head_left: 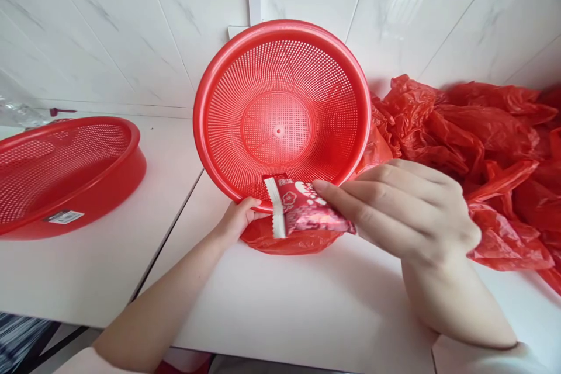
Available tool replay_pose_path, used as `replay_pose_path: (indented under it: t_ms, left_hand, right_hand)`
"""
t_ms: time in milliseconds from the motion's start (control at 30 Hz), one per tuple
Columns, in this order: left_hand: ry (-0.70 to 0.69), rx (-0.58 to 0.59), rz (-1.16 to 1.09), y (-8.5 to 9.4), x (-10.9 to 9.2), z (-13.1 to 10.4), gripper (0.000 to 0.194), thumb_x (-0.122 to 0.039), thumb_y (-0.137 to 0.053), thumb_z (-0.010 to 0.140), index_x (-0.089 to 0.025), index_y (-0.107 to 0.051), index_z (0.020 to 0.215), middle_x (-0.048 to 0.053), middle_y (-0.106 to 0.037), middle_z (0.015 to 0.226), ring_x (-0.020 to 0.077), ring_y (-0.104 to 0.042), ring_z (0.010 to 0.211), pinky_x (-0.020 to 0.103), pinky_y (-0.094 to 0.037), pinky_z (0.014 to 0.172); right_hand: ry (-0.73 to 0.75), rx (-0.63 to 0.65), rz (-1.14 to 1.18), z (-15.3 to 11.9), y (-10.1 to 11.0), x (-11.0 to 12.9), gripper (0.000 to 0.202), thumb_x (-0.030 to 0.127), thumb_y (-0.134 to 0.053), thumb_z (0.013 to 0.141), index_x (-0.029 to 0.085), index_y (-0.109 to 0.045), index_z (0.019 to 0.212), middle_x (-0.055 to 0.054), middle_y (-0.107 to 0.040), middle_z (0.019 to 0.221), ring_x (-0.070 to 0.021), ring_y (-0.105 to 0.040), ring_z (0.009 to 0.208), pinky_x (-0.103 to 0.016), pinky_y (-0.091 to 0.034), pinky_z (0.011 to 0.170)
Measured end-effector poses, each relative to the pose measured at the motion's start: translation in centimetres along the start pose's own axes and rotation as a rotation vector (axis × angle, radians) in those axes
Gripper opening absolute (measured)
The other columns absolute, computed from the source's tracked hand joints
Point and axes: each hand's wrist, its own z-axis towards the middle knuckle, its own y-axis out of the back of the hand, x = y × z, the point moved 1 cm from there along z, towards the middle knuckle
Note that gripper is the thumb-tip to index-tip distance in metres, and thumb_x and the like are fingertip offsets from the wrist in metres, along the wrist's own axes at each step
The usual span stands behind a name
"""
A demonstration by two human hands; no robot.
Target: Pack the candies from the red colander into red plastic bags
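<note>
A red perforated basket tilts toward me against the wall, its round opening facing me. At its lower rim, my left hand is closed on the edge. In front of the basket, my right hand pinches a small red packet with white crimped ends and pale printing. Another dark red item, partly hidden behind the packet, shows at the bottom of the basket's opening. Red plastic lies under the basket on the white table.
A second red basket with a white label stands at the left. Crumpled red plastic bags are heaped at the right. A tiled wall rises behind the table, and clear plastic lies at the far left.
</note>
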Motion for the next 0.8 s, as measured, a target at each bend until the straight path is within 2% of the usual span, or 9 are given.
replay_pose_path:
  t_ms: [67,100,300,367,433,533,633,733,800]
  left_hand:
    - [-0.010,-0.002,-0.001,0.2,0.0,0.1,0.024,-0.020,-0.066,0.073,-0.015,-0.072,0.096,0.010,-0.074,0.104,0.0337,-0.065,0.108,0.052,-0.051,0.095]
    - [-0.019,-0.010,-0.004,0.3,-0.1,0.2,0.024,-0.020,-0.065,0.074,-0.015,-0.071,0.096,0.009,-0.074,0.106,0.0326,-0.065,0.108,0.051,-0.051,0.096]
    - [-0.069,-0.023,-0.076,0.6,-1.2,0.2,0.012,-0.017,-0.059,0.077,-0.013,-0.069,0.082,0.010,-0.074,0.100,0.0301,-0.063,0.112,0.050,-0.048,0.101]
    - [-0.085,-0.022,-0.106,0.7,-1.7,0.2,0.009,-0.017,-0.058,0.077,-0.014,-0.067,0.075,0.008,-0.074,0.095,0.0287,-0.064,0.111,0.049,-0.048,0.102]
    - [-0.103,-0.023,-0.128,0.8,-2.1,0.2,0.009,-0.017,-0.058,0.077,-0.015,-0.066,0.073,0.006,-0.074,0.092,0.0273,-0.064,0.110,0.049,-0.048,0.102]
    - [-0.112,-0.034,-0.157,0.8,-2.5,0.1,0.009,-0.016,-0.058,0.078,-0.016,-0.065,0.072,0.005,-0.074,0.093,0.0259,-0.065,0.108,0.048,-0.048,0.103]
    - [-0.094,-0.030,-0.179,0.5,-2.3,0.0,0.011,-0.014,-0.057,0.079,-0.015,-0.064,0.071,0.005,-0.074,0.092,0.0253,-0.064,0.110,0.048,-0.048,0.103]
    - [-0.068,-0.019,-0.147,0.1,-1.7,-0.2,0.010,-0.014,-0.057,0.079,-0.014,-0.066,0.075,0.007,-0.074,0.097,0.0270,-0.062,0.114,0.049,-0.048,0.103]
    - [-0.059,0.003,-0.105,-0.3,-1.2,-0.4,0.010,-0.015,-0.058,0.079,-0.014,-0.068,0.081,0.008,-0.073,0.106,0.0290,-0.061,0.116,0.050,-0.048,0.102]
  right_hand:
    - [0.016,-0.007,0.089,-0.3,-0.8,-1.5,0.008,0.015,-0.059,0.090,0.016,-0.066,0.092,-0.002,-0.063,0.069,-0.0133,-0.057,0.063,-0.030,-0.043,0.059]
    - [-0.030,0.057,0.124,-0.5,-1.2,-2.2,0.009,0.019,-0.057,0.091,0.016,-0.066,0.089,-0.002,-0.062,0.068,-0.0132,-0.055,0.062,-0.029,-0.042,0.059]
    - [-0.341,0.737,0.312,-1.7,-3.4,-4.6,0.040,0.039,-0.059,0.089,0.019,-0.053,0.055,0.005,-0.043,0.048,-0.0078,-0.031,0.043,-0.025,-0.027,0.043]
    - [-0.431,0.892,0.360,-2.3,-4.5,-4.9,0.043,0.043,-0.065,0.083,0.020,-0.051,0.049,0.005,-0.038,0.043,-0.0076,-0.028,0.040,-0.025,-0.022,0.039]
    - [-0.508,0.989,0.407,-3.0,-5.8,-5.3,0.039,0.045,-0.068,0.079,0.021,-0.057,0.051,0.004,-0.044,0.043,-0.0082,-0.034,0.040,-0.024,-0.023,0.038]
    - [-0.607,0.976,0.364,-3.8,-7.3,-6.1,0.027,0.047,-0.068,0.077,0.023,-0.070,0.065,-0.002,-0.064,0.059,-0.0125,-0.052,0.050,-0.025,-0.032,0.044]
    - [-0.730,0.745,0.116,-3.6,-7.6,-6.6,0.025,0.042,-0.060,0.085,0.021,-0.072,0.078,-0.006,-0.069,0.070,-0.0174,-0.059,0.059,-0.028,-0.036,0.052]
    - [-0.676,0.527,0.172,-2.8,-7.4,-5.9,0.027,0.034,-0.048,0.094,0.019,-0.069,0.086,-0.005,-0.069,0.075,-0.0164,-0.060,0.064,-0.029,-0.043,0.060]
    - [-0.581,0.495,0.299,-2.5,-7.9,-5.0,0.027,0.032,-0.046,0.097,0.017,-0.068,0.095,-0.007,-0.070,0.086,-0.0171,-0.063,0.074,-0.030,-0.048,0.069]
